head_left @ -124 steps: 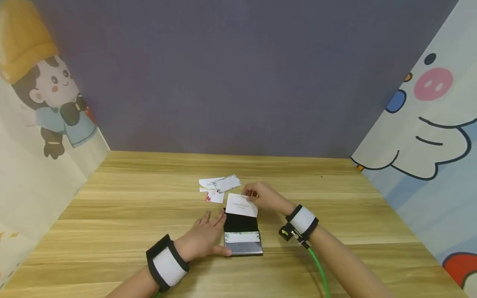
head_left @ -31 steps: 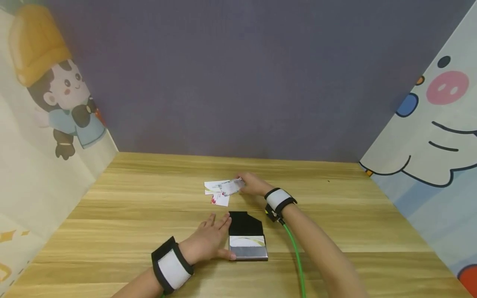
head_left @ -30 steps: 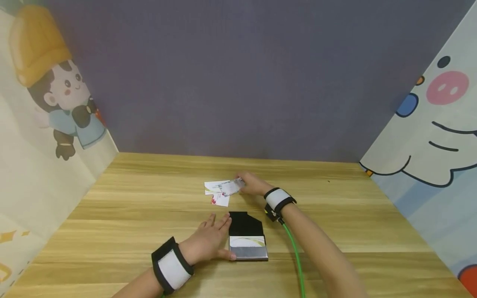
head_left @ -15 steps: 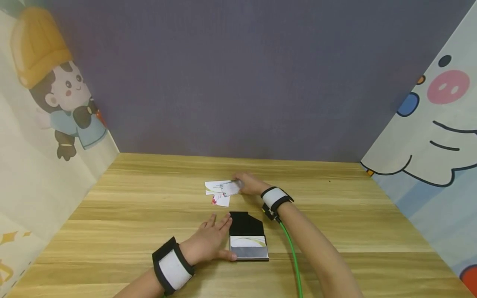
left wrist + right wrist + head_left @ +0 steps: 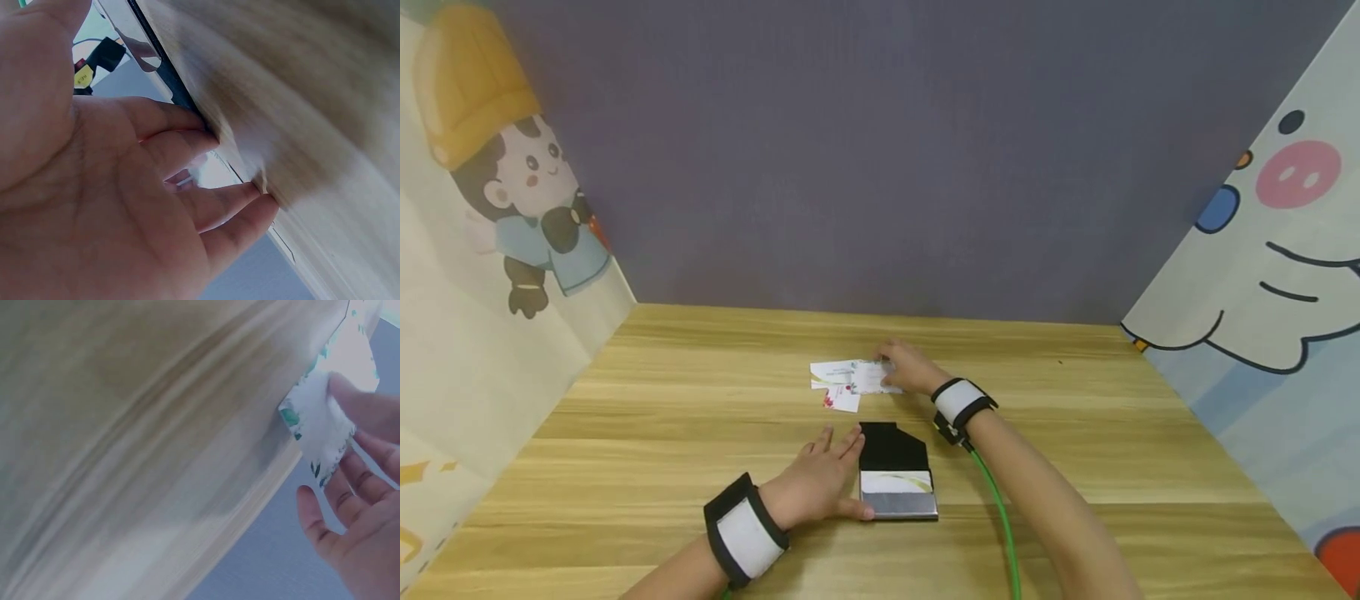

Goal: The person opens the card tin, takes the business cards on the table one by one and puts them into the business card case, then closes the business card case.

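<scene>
My right hand (image 5: 910,367) is at the far end of a small group of cards and pinches a white card with a leafy border (image 5: 867,377). In the right wrist view, its thumb (image 5: 353,400) lies across the card's face, with fingers by the edge. Under that card lie a white card with a yellow curve (image 5: 827,373) and one with red flowers (image 5: 842,400). Closer to me, a business card case (image 5: 895,450) lies with its black lid laid back and a yellow-curved card in its silver pocket. My left hand (image 5: 812,487) rests spread at its left edge, thumb on the front corner.
The wooden table (image 5: 662,400) runs back to a grey-purple panel (image 5: 880,167). Cartoon-printed walls stand at both sides. A green cable (image 5: 1000,508) trails from the right wristband (image 5: 958,402) beside the forearm.
About four seconds ago the right hand held a card above the case lid; a yellow-curved card now shows in the pocket. Lately the leafy card has turned straighter under the right hand. The left hand stays.
</scene>
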{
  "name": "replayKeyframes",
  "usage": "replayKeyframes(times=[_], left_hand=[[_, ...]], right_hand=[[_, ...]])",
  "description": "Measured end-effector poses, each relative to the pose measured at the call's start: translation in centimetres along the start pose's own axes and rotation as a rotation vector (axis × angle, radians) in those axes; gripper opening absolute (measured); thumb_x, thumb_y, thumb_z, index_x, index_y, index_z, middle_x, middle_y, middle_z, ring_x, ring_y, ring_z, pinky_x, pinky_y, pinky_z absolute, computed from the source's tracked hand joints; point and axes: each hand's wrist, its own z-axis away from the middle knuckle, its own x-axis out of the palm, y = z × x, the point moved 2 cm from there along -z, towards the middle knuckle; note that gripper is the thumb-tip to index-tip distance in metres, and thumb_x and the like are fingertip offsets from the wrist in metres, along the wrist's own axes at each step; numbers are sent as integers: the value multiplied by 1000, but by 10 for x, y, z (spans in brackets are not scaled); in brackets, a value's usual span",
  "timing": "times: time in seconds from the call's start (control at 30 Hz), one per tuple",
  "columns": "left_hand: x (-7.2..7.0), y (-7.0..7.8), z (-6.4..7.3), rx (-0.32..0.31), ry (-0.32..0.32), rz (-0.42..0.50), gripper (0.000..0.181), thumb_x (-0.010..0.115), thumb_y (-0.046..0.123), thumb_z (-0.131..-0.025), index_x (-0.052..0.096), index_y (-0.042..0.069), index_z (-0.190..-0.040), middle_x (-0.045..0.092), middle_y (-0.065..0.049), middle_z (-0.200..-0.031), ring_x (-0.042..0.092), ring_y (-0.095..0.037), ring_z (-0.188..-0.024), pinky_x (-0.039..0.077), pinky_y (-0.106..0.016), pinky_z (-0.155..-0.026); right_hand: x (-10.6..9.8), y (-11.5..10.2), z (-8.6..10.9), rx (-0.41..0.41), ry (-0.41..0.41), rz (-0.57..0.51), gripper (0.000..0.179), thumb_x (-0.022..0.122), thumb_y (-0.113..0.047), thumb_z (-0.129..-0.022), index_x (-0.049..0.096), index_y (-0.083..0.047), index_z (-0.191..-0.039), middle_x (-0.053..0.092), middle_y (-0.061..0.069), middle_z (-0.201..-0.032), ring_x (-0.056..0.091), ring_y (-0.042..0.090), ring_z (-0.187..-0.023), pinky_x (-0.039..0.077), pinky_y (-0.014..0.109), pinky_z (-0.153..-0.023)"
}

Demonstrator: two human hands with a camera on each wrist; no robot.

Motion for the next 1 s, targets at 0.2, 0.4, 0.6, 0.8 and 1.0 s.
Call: replayKeyframes(times=[0.2,0.4,0.6,0.8,1.0], left_hand=[[-2,1,0,-6,-9,-3,97,62,60,-72,32,0,-140,25,-16,-149,21,-52,-131,28,-59,-102],[-3,2,0,-3,1,-2,96,64,59,-72,32,-1,-140,26,-16,-149,21,-52,-131,29,-59,-102],[-2,0,0,-6,-2,-7,96,63,59,-72,32,-1,-140,26,-16,-149,21,-52,-131,29,-59,-102],[-2,0,0,-9,-1,-10,96,63,60,-72,32,-2,-140,26,-17,-149,21,-52,-131,28,-59,-103],[-2,1,0,-12,-4,-10,97,63,60,-71,32,-2,-140,27,-17,-148,22,-52,-130,29,-59,-102]], right_hand=[[-8,-5,11,-34,77,-40,20,54,2,-86,64,-2,-102,66,13,-101,61,24,-93,50,36,-82],[-15,-9,26,-55,99,-44,20,52,4,-86,66,-2,-99,67,12,-96,61,21,-86,50,32,-76],[-22,-14,44,-82,126,-96,18,54,5,-85,66,-2,-96,66,10,-89,60,18,-79,50,29,-71],[-26,-21,66,-98,96,-139,18,54,5,-84,66,-3,-95,64,7,-81,55,12,-73,46,21,-64],[-27,-26,88,-137,68,-186,19,55,6,-83,65,-3,-96,64,6,-80,56,10,-72,47,19,-64]])
